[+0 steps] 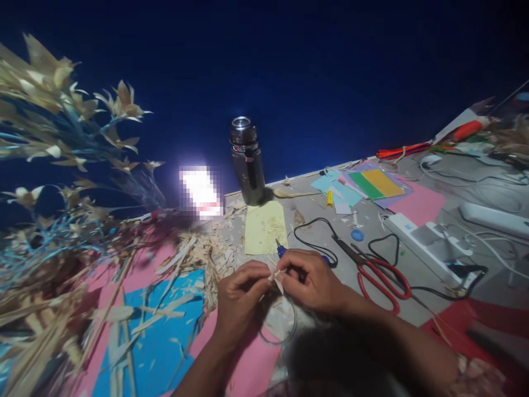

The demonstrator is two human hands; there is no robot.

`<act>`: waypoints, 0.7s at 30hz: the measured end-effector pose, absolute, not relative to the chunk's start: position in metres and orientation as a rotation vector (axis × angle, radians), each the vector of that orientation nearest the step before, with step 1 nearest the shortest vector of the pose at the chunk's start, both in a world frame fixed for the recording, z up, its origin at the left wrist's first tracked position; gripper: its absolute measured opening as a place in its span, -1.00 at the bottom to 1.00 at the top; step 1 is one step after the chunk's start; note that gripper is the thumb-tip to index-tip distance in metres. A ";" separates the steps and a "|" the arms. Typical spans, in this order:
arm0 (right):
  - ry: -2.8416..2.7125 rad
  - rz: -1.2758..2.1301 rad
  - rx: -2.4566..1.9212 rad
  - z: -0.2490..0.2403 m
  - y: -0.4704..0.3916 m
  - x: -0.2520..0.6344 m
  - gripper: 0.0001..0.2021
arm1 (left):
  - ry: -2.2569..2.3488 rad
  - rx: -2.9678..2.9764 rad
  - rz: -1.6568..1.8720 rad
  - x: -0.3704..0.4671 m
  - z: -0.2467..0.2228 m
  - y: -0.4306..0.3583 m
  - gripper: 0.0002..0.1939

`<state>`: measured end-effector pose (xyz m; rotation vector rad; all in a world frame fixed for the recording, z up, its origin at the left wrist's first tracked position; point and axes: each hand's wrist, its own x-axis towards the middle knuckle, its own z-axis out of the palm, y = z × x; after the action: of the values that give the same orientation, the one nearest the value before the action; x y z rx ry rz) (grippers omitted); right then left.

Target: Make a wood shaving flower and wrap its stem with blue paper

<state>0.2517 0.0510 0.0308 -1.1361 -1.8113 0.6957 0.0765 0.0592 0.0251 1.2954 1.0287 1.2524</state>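
A small pale husk-like piece (278,280) is pinched between the fingertips of both hands, low in the middle of the view. My left hand (243,292) holds it from the left, thumb and fingers pressed together. From the right, my right hand (308,278) grips the same piece with bent fingers. A thin wire loop (292,325) hangs below the fingers. Just behind my right hand lies a blue-handled tool (281,249), partly covered by the hand. Beyond it is a yellow sheet (258,231) with small shavings.
Red-handled scissors (384,275) and a white power strip (425,248) lie at the right. A dark flask (250,165) stands behind the yellow sheet. Husk flowers (124,105) rise at the left above blue paper (161,331) and strips. Coloured sheets (376,183) lie farther back.
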 end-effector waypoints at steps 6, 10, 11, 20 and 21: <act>-1.919 0.531 -1.034 0.031 0.051 0.253 -0.90 | 1.029 1.196 1.224 0.077 0.022 0.060 -0.90; -1.947 0.474 -1.021 0.032 0.052 0.254 -0.89 | 1.023 1.138 1.184 0.079 0.020 0.059 -0.92; -1.952 0.463 -1.021 0.033 0.052 0.254 -0.89 | 1.021 1.129 1.175 0.079 0.021 0.059 -0.93; -1.871 0.816 -1.125 0.045 0.050 0.262 -0.90 | 0.900 0.953 1.004 0.076 0.019 0.058 -0.86; -1.805 0.948 -1.132 0.047 0.050 0.263 -0.89 | 0.876 0.910 0.986 0.076 0.018 0.058 -0.83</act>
<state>0.2633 0.0504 0.0466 -1.1316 -1.8047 0.9479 0.0757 0.0577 0.0179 0.9103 0.8757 0.9862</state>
